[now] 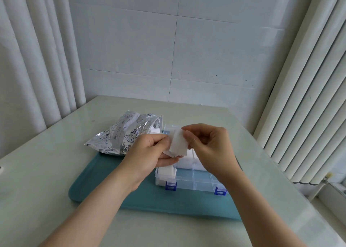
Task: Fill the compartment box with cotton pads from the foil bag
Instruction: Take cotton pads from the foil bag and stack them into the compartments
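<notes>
Landmark: the compartment box (193,186), lid back, on the teal mat (112,190).
Thing in hand: a cotton pad (178,143), held in the air above the box's rear-left cells.
Left hand (149,151): fingers curled, pinching the pad's lower left edge. More white shows under those fingers, and we cannot tell how many pads that is.
Right hand (207,143): thumb and forefinger closed on the pad's right edge, the other fingers loosely bent.
Pad's long axis: close to upright, leaning a little, so the pad hangs edge-down toward the box.
Which way to go: the cells lie straight below and toward us from the grip. The near-left cell and the rear cells already show white pads, while the near-middle cell shows none that we can see.
Nearer hand: we judge the right, which hangs over the box's middle.
Foil bag (119,134): just beyond the box's rear-left corner, its mouth facing the box.
</notes>
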